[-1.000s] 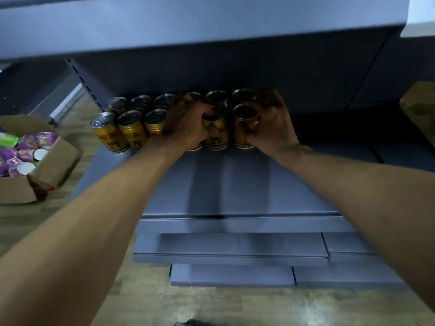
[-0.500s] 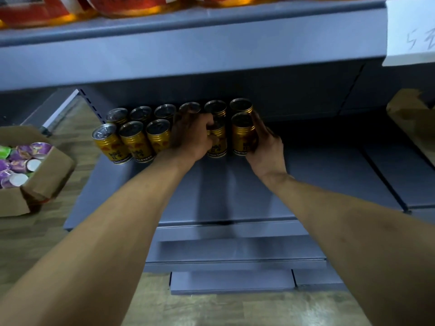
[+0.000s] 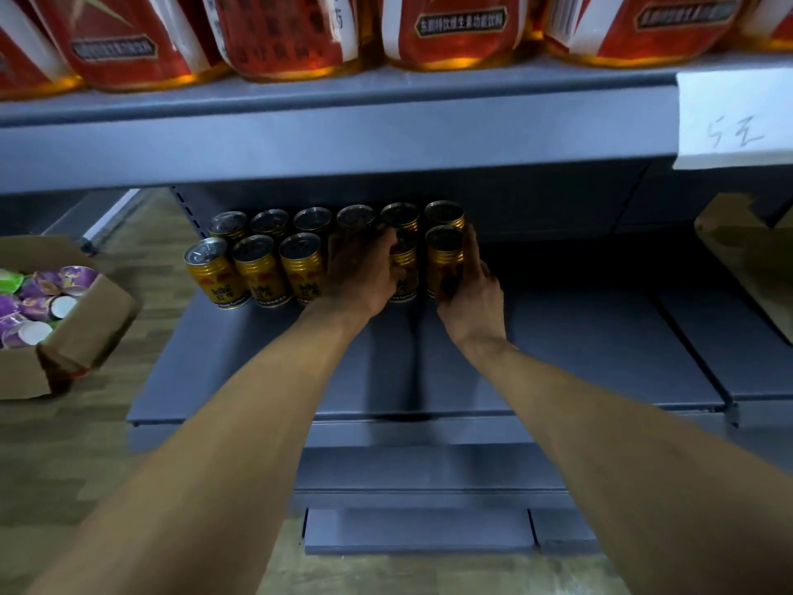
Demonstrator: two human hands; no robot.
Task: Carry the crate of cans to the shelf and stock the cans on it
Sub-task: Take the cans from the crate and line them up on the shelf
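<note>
Two rows of gold cans (image 3: 257, 268) stand at the back left of a grey shelf board (image 3: 579, 345). My left hand (image 3: 360, 272) wraps over a can in the front row, hiding it, with fingertips against the neighbouring can (image 3: 404, 268). My right hand (image 3: 472, 289) grips the rightmost front can (image 3: 444, 259) from its right side. Both cans stand upright on the board. No crate of gold cans shows in the head view.
A cardboard box (image 3: 81, 337) of purple and green cups sits on the wooden floor at left. The shelf above (image 3: 343, 122) carries red packs (image 3: 283, 32) and a white paper tag (image 3: 733, 118). Brown cardboard (image 3: 751, 259) lies at the right. Lower boards jut out below.
The view has tilted up, bringing the upper shelf and red packs into sight. My hands stay on the two front cans, which sit slightly further back beside the row.
</note>
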